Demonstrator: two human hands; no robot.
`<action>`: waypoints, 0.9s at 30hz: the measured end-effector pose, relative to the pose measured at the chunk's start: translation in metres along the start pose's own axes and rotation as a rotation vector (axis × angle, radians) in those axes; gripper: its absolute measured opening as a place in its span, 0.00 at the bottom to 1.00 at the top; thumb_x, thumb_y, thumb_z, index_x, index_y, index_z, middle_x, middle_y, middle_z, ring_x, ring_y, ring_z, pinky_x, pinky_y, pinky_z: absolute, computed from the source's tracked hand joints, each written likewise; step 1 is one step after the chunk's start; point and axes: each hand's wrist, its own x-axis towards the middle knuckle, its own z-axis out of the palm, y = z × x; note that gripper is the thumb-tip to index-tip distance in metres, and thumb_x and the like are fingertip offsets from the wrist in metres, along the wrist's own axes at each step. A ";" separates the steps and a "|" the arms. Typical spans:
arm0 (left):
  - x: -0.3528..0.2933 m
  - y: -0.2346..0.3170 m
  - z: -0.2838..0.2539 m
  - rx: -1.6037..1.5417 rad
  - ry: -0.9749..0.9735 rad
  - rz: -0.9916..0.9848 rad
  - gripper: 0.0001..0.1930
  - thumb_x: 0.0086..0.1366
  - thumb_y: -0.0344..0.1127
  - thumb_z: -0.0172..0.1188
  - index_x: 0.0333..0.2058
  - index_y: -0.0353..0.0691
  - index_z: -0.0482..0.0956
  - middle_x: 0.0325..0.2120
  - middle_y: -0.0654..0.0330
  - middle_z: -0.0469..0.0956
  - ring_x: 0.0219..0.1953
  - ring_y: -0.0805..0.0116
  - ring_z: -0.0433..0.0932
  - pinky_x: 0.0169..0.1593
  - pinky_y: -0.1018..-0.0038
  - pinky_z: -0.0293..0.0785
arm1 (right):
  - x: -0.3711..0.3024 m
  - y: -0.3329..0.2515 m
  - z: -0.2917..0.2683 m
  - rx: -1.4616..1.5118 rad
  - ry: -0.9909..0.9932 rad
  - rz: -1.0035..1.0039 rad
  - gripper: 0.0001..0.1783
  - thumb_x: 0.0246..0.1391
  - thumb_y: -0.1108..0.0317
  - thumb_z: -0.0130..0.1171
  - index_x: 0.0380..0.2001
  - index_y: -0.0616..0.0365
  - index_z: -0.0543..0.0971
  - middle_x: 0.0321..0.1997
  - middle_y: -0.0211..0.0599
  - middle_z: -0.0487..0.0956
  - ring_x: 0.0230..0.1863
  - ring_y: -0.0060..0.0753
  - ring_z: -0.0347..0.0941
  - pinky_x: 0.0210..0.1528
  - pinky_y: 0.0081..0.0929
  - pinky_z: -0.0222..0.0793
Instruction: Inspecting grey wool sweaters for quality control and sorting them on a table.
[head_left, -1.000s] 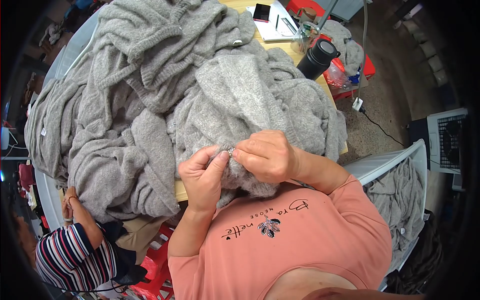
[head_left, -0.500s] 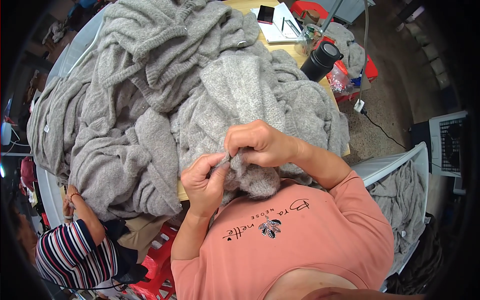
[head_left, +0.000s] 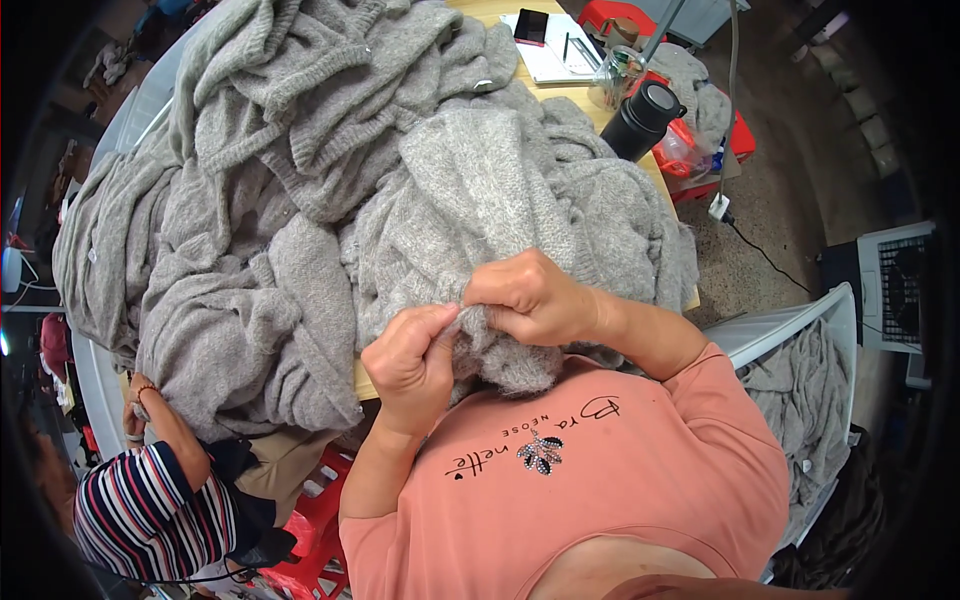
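A fuzzy grey knit sweater [head_left: 465, 190] lies on the table in front of me, its near end bunched at the table edge against my chest. My left hand [head_left: 410, 358] is closed, pinching a fold of the knit between thumb and fingers. Just to its right, my right hand [head_left: 528, 298] is closed on the same fold, knuckles up. A short stretch of grey knit shows between the two hands. Curled fingers hide the exact spot gripped. Below them hangs a furry bunched part [head_left: 520, 368] of the garment.
Heaped grey knitwear [head_left: 250, 300] covers the left and far table. At the far right stand a black bottle [head_left: 642, 120], a glass jar [head_left: 618, 78], a notebook [head_left: 552, 62] and a phone [head_left: 531, 28]. A white bin [head_left: 790, 325] holds more knitwear. Another person [head_left: 160, 510] works at the left.
My hands have drawn slightly apart, the right moving a little to the right, and the fold between them looks tauter. The co-worker's hand at the left has shifted slightly.
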 end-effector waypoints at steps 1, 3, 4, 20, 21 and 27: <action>0.000 0.000 0.001 -0.009 0.005 0.029 0.08 0.48 0.17 0.58 0.29 0.32 0.77 0.23 0.56 0.77 0.23 0.71 0.74 0.28 0.81 0.69 | -0.002 -0.001 0.002 -0.019 0.046 0.031 0.07 0.32 0.77 0.53 0.17 0.61 0.65 0.15 0.41 0.65 0.19 0.46 0.66 0.20 0.36 0.61; 0.000 -0.001 0.005 0.141 0.064 0.174 0.07 0.47 0.16 0.57 0.27 0.32 0.76 0.22 0.53 0.76 0.23 0.64 0.75 0.28 0.77 0.71 | -0.005 -0.005 0.008 -0.062 0.094 -0.003 0.06 0.32 0.78 0.52 0.17 0.61 0.66 0.15 0.40 0.65 0.18 0.45 0.66 0.19 0.35 0.60; 0.000 -0.001 0.006 0.141 0.070 0.188 0.07 0.47 0.16 0.57 0.27 0.32 0.76 0.22 0.53 0.76 0.23 0.64 0.75 0.28 0.77 0.71 | -0.006 -0.007 0.010 -0.110 0.153 -0.024 0.06 0.31 0.78 0.52 0.17 0.60 0.66 0.15 0.40 0.65 0.18 0.44 0.65 0.19 0.34 0.60; -0.010 0.027 0.039 0.021 0.090 0.124 0.13 0.42 0.24 0.64 0.29 0.33 0.75 0.21 0.52 0.75 0.20 0.58 0.75 0.25 0.71 0.72 | -0.027 0.005 -0.013 -0.349 0.494 -0.477 0.13 0.35 0.77 0.52 0.30 0.65 0.71 0.21 0.39 0.72 0.16 0.36 0.67 0.17 0.29 0.62; -0.012 0.029 0.043 0.009 -0.057 0.058 0.14 0.41 0.27 0.66 0.29 0.34 0.75 0.20 0.51 0.76 0.20 0.56 0.75 0.26 0.70 0.72 | -0.036 0.003 -0.020 -0.357 0.501 -0.475 0.12 0.38 0.77 0.52 0.32 0.66 0.70 0.22 0.39 0.72 0.16 0.34 0.67 0.17 0.28 0.62; -0.036 0.005 0.068 0.595 -0.740 -0.262 0.09 0.41 0.31 0.61 0.25 0.38 0.75 0.18 0.50 0.75 0.24 0.51 0.76 0.27 0.63 0.72 | -0.083 0.002 -0.045 -0.355 0.077 -0.303 0.06 0.39 0.74 0.53 0.25 0.62 0.70 0.22 0.40 0.73 0.15 0.39 0.67 0.15 0.31 0.60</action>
